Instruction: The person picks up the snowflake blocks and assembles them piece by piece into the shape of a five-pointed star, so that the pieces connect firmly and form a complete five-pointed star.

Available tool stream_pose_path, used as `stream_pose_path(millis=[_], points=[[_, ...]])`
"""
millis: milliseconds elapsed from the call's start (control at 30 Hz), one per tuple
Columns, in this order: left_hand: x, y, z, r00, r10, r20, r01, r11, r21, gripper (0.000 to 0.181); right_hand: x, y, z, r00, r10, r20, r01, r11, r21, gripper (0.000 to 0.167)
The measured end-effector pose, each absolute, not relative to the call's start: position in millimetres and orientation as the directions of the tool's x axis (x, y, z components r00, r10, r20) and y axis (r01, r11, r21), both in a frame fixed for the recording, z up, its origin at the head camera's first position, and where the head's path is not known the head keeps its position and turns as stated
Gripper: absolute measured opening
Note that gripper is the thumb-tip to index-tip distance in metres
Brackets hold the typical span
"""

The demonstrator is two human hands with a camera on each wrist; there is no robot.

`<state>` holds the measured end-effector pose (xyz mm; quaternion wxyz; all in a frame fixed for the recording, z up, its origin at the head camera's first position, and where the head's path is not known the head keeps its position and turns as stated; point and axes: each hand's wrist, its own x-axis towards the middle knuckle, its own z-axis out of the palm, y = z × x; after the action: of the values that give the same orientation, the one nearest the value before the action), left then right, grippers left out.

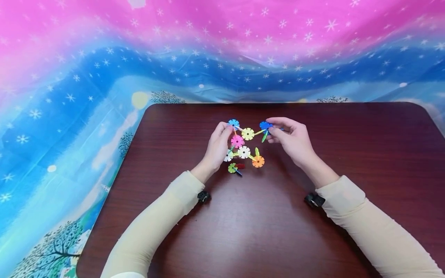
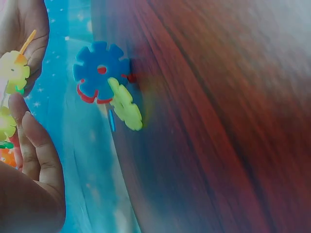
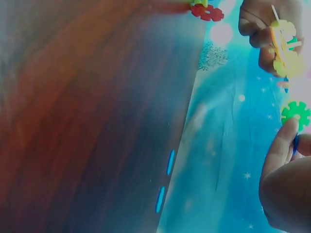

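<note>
My left hand [image 1: 219,143] pinches the left side of a linked cluster of notched plastic discs, near a light blue disc [image 1: 233,123]. A pink disc [image 1: 237,141] and a yellow disc [image 1: 248,134] show beside its fingers. From the right, my right hand [image 1: 293,141] pinches a dark blue disc [image 1: 265,126] with finger and thumb. A green disc [image 3: 295,114] is at its fingertips in the right wrist view. Below sit white [image 1: 244,152] and orange [image 1: 258,161] discs; whether they hang from the cluster I cannot tell.
A small joined group with a green disc [image 1: 232,168] and a red disc [image 1: 240,166] is nearer me. Blue pieces [image 3: 170,162] appear near the table edge in the right wrist view. The dark wooden table [image 1: 271,231] meets a snowflake-patterned cloth [image 1: 208,69] behind it.
</note>
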<state>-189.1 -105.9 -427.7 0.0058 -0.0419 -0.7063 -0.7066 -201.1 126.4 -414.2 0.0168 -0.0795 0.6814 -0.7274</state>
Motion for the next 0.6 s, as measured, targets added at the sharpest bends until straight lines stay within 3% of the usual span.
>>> stream_pose_path(millis=[400, 600], points=[[-185.4, -98.8, -429.8, -0.996, 0.043, 0.082, 0.081, -0.013, 0.997, 0.021, -194.5, 123.1, -415.6, -0.990, -0.093, 0.103, -0.092, -0.117, -0.989, 0.029], [-185.3, -96.8, -432.9, -0.998, 0.061, 0.025, 0.018, -0.113, 0.993, 0.013, -194.3, 123.9, -414.1, -0.991, -0.083, 0.107, -0.099, -0.096, -0.990, 0.029]])
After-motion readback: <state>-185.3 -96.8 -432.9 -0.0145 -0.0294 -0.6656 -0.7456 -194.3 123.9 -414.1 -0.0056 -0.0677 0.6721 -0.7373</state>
